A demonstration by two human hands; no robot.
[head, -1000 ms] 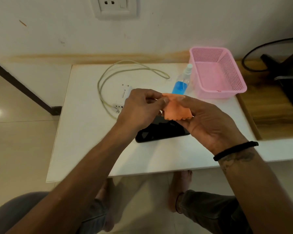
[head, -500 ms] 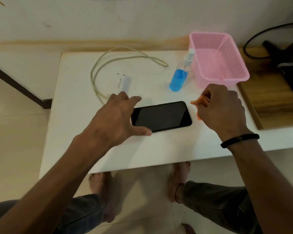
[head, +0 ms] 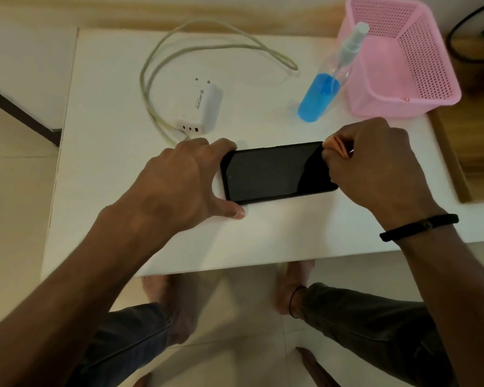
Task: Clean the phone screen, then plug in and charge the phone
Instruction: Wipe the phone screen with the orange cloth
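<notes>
A black phone (head: pixel 274 171) lies screen up on the white table (head: pixel 109 169). My left hand (head: pixel 185 182) holds its left end, fingers on the far edge and thumb on the near edge. My right hand (head: pixel 375 163) grips a folded orange cloth (head: pixel 340 146) and rests it on the phone's right end; most of the cloth is hidden in the fist. A white charger brick (head: pixel 204 107) with its pale cable (head: pixel 179 51) lies behind my left hand.
A spray bottle with blue liquid (head: pixel 323 90) stands behind the phone, against a pink mesh basket (head: pixel 408 62) at the table's back right. A wooden surface (head: pixel 475 141) adjoins the table on the right. My legs and feet show below the table's front edge.
Both hands came down from holding the cloth above the table. My left hand took hold of the phone's left end; my right hand brought the cloth onto the phone's right end.
</notes>
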